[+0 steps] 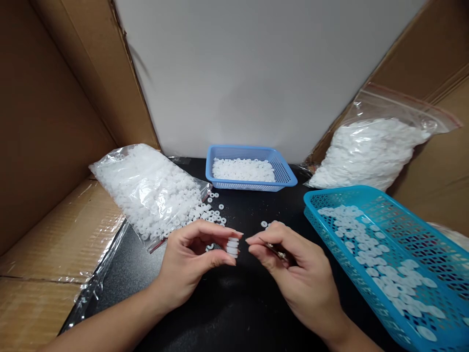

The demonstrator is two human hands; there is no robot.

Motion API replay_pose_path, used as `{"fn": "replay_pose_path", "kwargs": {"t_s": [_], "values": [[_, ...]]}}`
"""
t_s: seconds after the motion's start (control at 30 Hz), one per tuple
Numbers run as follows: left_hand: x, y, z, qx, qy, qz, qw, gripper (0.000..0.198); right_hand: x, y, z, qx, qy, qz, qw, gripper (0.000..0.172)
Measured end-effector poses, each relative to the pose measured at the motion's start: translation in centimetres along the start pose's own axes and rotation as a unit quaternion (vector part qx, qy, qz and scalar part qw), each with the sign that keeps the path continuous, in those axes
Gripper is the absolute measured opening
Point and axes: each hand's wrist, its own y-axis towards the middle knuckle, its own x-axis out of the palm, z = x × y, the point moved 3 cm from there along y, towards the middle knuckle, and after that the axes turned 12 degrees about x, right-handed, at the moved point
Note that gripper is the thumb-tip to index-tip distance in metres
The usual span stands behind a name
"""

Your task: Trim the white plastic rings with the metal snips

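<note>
Between its thumb and fingertips, my left hand grips a short stack of white plastic washers, lined up face to face. Just to its right, my right hand is closed in a pinch, its fingertips a small gap away from the stack. A thin, dark brownish piece with a metallic look shows in the right hand; most of it is hidden by the fingers, so its kind is unclear. Loose small white rings lie on the black table behind my left hand, and a few more lie behind my right hand.
A clear bag of small white rings spills open at the left. A blue basket of them stands at the back. At the right are a turquoise basket holding flat white discs and a zip bag of white pieces. Cardboard walls flank the table.
</note>
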Motion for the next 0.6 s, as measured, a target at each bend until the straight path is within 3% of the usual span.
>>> {"fn": "replay_pose_path", "kwargs": {"t_s": [0.03,0.13,0.23,0.4,0.6], "values": [[0.0,0.0,0.0,-0.002,-0.002,0.003,1.000,0.028,0.2,0.0,-0.1,-0.011,0.007,-0.009,1.000,0.009],[0.1,0.0,-0.2,-0.013,-0.015,0.008,1.000,0.032,0.7,-0.1,-0.1,-0.046,0.017,-0.037,0.998,0.024],[0.3,-0.1,-0.6,-0.051,-0.040,0.007,0.998,0.035,0.9,0.1,0.0,-0.052,0.017,-0.057,0.997,0.022],[0.4,0.1,-1.2,-0.114,-0.093,-0.020,0.989,0.039,0.9,0.4,0.2,0.034,0.038,-0.116,0.992,0.027],[0.6,0.0,-1.7,-0.255,-0.137,-0.077,0.954,0.037,0.8,0.3,0.7,0.098,0.099,-0.198,0.970,0.028]]}}
